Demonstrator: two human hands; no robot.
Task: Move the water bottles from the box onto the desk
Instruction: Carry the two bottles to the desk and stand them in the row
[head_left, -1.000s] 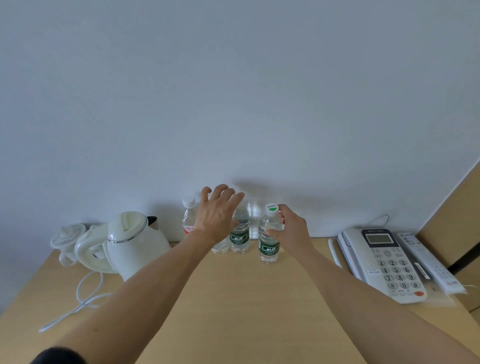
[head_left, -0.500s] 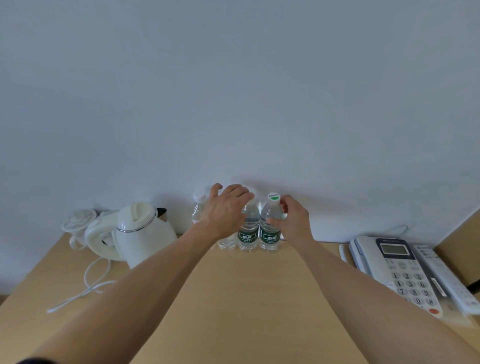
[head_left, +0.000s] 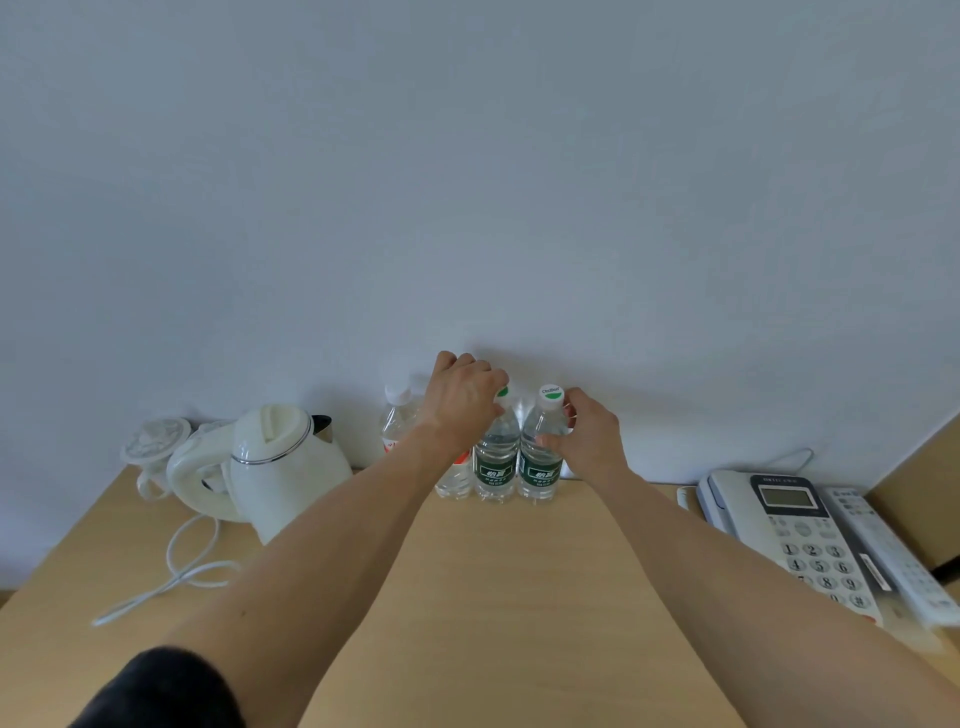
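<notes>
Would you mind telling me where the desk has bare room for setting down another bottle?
The widest bare patch of the light wooden desk lies in front of the green-labelled water bottles, between the forearms. A smaller patch lies between those bottles and the grey desk telephone. It is crowded at the wall: bottles, both hands, and the white electric kettle with its cord.

I can read little here. The telephone (head_left: 789, 530) at the right of the desk shows keypad numbers 1, 2, 3, then 4, 5, 6, then 8, 9 and a # key; a brand line above its screen is too small for me to read. The 2 green-label bottles (head_left: 540, 457) carry white characters I cannot make out, and the print on the green and white cap (head_left: 550, 391) is blurred.
</notes>
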